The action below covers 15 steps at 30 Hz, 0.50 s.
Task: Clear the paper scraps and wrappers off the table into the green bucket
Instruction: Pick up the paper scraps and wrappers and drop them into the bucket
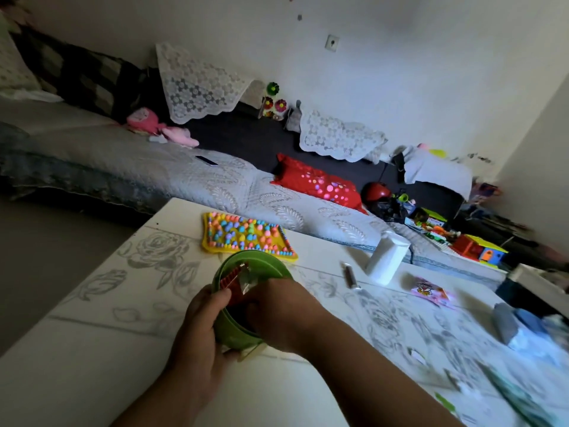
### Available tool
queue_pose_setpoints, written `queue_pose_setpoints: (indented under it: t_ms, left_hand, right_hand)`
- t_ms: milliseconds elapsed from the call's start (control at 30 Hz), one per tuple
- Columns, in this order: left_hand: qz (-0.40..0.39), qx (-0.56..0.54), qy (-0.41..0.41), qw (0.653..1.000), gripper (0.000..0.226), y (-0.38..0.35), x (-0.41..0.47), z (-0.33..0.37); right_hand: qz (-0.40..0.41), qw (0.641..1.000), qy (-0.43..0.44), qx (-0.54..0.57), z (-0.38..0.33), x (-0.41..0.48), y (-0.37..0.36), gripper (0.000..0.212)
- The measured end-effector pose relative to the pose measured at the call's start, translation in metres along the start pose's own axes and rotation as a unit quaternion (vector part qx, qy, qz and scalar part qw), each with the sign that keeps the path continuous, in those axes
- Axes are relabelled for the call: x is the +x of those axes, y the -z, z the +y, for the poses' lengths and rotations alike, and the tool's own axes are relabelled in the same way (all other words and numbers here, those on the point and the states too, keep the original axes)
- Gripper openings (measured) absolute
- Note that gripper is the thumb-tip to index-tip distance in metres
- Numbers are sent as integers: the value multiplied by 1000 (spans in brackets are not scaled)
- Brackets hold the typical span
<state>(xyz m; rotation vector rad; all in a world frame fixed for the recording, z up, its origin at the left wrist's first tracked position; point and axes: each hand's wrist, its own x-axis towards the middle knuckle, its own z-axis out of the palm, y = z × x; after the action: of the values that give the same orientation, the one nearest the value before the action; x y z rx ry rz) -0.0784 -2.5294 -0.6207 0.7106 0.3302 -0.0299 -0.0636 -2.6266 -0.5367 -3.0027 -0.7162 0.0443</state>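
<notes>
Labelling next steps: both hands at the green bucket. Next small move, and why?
Probably the right hand lets go of the red wrapper: it sits in the mouth of the green bucket, steadied by the left hand. A pink wrapper lies on the table.

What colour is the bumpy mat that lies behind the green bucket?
The mat is yellow, covered with small multicoloured bumps; the head view shows it.
</notes>
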Motion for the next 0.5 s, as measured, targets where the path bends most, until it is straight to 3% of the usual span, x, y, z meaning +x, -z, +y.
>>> queue_pose_setpoints:
  t_ms: [167,367,500]
  left_hand:
    - [-28,12,-9,1000,38,-12,-9,-10]
    - [-47,14,12,999,41,-29,-20,-26]
    - [-65,7,48,997,38,-49,-29,-40]
  right_hand:
    - [-58,995,48,-62,-1,-19,16,36]
    - [39,998,-44,23,29,-49,22,30]
    - [159,977,-108,94,63,-80,30,21]
